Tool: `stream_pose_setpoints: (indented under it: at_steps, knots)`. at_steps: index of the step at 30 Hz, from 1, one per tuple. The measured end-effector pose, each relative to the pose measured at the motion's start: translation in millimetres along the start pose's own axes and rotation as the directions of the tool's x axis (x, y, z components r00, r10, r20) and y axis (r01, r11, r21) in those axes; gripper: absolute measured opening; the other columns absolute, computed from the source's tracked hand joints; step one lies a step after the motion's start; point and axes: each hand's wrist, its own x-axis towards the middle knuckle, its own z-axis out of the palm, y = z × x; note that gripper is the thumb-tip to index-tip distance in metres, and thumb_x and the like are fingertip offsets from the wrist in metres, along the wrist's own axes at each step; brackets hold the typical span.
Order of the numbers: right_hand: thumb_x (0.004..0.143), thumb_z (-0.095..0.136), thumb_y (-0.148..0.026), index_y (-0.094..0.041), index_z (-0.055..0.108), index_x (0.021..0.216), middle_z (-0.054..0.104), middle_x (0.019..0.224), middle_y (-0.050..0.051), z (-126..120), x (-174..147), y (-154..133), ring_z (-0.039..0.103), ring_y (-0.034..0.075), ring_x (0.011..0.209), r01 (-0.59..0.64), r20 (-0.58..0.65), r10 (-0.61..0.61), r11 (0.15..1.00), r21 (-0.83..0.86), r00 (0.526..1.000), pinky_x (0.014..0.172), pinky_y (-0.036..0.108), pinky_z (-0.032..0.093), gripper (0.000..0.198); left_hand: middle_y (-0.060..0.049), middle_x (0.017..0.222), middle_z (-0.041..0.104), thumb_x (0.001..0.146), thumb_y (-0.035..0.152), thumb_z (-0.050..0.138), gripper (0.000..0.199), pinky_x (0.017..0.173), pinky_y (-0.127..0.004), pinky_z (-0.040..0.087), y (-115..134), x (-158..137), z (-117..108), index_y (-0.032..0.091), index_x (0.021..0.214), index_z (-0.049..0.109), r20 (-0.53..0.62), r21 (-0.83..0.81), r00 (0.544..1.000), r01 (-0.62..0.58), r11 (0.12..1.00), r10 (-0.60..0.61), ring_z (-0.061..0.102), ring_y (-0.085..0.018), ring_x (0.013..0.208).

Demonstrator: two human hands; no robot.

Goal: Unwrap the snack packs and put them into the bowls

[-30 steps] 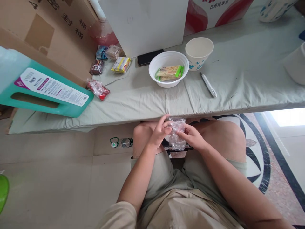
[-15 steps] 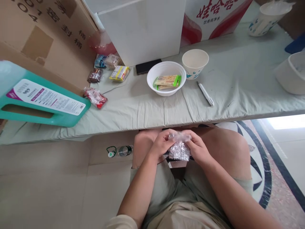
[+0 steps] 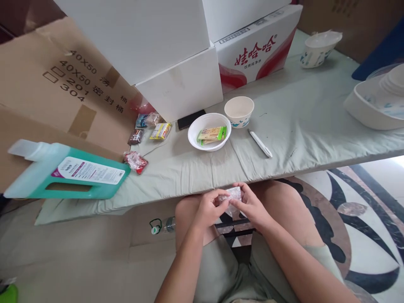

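Left to right: red packet [image 3: 137,162] on the cloth-covered table [image 3: 176,176], apart from both hands; left hand [image 3: 208,209], thumb and fingers pinching the left side of clear plastic film [image 3: 235,193]; the film, crumpled, held near the table edge above the gap between the knees [image 3: 187,210], any contents too blurred to tell; right hand [image 3: 252,207], thumb and fingers pinching the right side. For clean handling, a light, even grip should suit so thin a sheet, with creases eased outwards gradually, since sharp tugging could tear it
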Motion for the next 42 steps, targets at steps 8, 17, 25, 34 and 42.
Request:
stream_pose_setpoints:
  at_steps: [8, 17, 25, 34, 42]
  knots:
    - [0.08, 0.058, -0.026, -0.019, 0.059, 0.08, 0.06, 0.065, 0.0, -12.9, -14.7, 20.0, 0.055, 0.014, 0.059, -0.123, 0.166, 0.309, 0.733, -0.669, 0.936, 0.055, 0.023, 0.041, 0.007, 0.004, 0.076, 0.057, 0.062, 0.012, 0.059, 0.041, 0.058, -0.022, 0.037, -17.6, -1.3, 9.7, 0.019, 0.102, 0.06, 0.295, 0.264, 0.932, 0.132, 0.956, -0.21, 0.048, -0.01, 0.063]
    - [0.083, 0.062, -0.03, -0.019, 0.073, 0.094, 0.077, 0.099, 0.012, 5.5, -32.8, 54.9, 0.071, 0.027, 0.094, -0.101, 0.135, 0.393, 0.525, -0.845, 0.91, 0.073, 0.028, 0.045, 0.019, 0.006, 0.067, 0.048, 0.058, 0.01, 0.051, 0.025, 0.055, -0.023, 0.031, -55.3, -25.6, 7.7, 0.019, 0.081, 0.052, 0.392, 0.385, 0.856, 0.181, 0.905, -0.338, 0.041, -0.01, 0.06]
    - [0.09, 0.051, -0.02, -0.014, 0.07, 0.101, 0.076, 0.101, 0.015, 11.6, -10.7, 48.9, 0.071, 0.027, 0.093, -0.1, 0.084, 0.376, 0.443, -0.891, 0.923, 0.073, 0.029, 0.043, 0.023, 0.003, 0.067, 0.054, 0.063, 0.004, 0.052, 0.02, 0.06, -0.026, 0.028, -38.1, -10.1, 7.7, 0.022, 0.072, 0.05, 0.246, 0.495, 0.942, 0.082, 0.865, -0.23, 0.046, -0.015, 0.066]
    - [0.091, 0.046, -0.02, -0.018, 0.059, 0.087, 0.069, 0.085, 0.005, 18.7, -1.4, 44.4, 0.063, 0.019, 0.078, -0.093, 0.085, 0.275, 0.575, -0.813, 0.958, 0.067, 0.026, 0.041, 0.013, 0.003, 0.071, 0.057, 0.069, 0.006, 0.055, 0.019, 0.062, -0.026, 0.034, -32.5, -8.5, -12.4, 0.022, 0.079, 0.055, 0.16, 0.39, 0.97, 0.108, 0.915, -0.182, 0.05, -0.014, 0.068]
    - [0.092, 0.052, -0.045, -0.023, 0.057, 0.097, 0.063, 0.073, 0.001, 20.7, -27.0, -6.8, 0.061, 0.02, 0.066, -0.004, 0.052, 0.029, 0.904, -0.428, 0.998, 0.062, 0.031, 0.047, 0.023, 0.001, 0.079, 0.064, 0.072, 0.024, 0.072, 0.029, 0.061, -0.023, 0.044, 4.6, -10.7, -24.7, 0.02, 0.097, 0.06, 0.056, -0.146, 0.998, 0.05, 0.988, -0.043, 0.056, -0.012, 0.066]
